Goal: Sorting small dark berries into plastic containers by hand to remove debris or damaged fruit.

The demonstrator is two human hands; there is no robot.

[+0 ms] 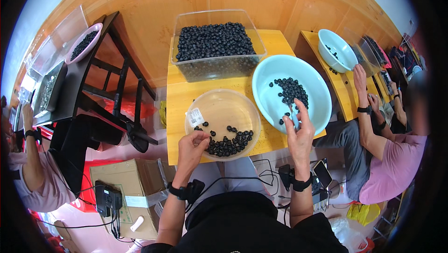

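My left hand [192, 149] is over the left rim of a round clear tub [233, 96]. Its thumb and fingertips are pinched together; whatever they hold, if anything, is too small to name. Small black bead-like pieces [228, 145] lie along the tub's near side, close to those fingers. Over the near edge of a light blue basin [261, 94], my right hand [302, 136] grips a slim light blue and whitish tool [294, 115] between thumb and fingers. More black bead-like pieces [291, 89] are heaped in the basin, a few of them loose near the tool.
Behind the tub, a clear rectangular bin [205, 71] full of the black pieces stands on the yellow wooden table [177, 108]. People sit working at tables on both sides, with another blue basin [343, 61] at the right. A cardboard box [144, 178] and cables are below left.
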